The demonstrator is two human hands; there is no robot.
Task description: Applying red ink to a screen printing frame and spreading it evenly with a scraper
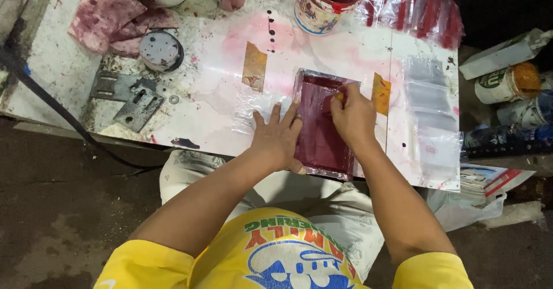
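My left hand (277,139) lies flat, fingers spread, pressing on the near-left edge of the flat rectangular frame coated in dark red ink (322,125), gripping nothing, just pinning it to the white, pink-stained worktop (219,64). My right hand (352,113) sits on the frame's far-right corner, fingers curled down and pinching something small and yellowish at their tips; I can't tell what. The frame lies directly under both hands, at the worktop's near edge, over a clear plastic sheet (256,107).

It looks thin and light but stiff, I judge, and its wet-looking red face will be slick and messy. Best held by the pale metal rim, not the inked middle.

Beyond my left hand, a strip of brown tape (254,66) sticks to the worktop; another orange-brown strip (381,93) sits just right of my right hand. Further out beyond my right hand stands an open paint tub with dark red inside (322,4). Far to the left lie red-stained rags (112,18), a round grey lid (160,50) and grey metal brackets (129,96). Clear plastic bags (429,102) lie to the right. The floor below is dark, bare concrete.
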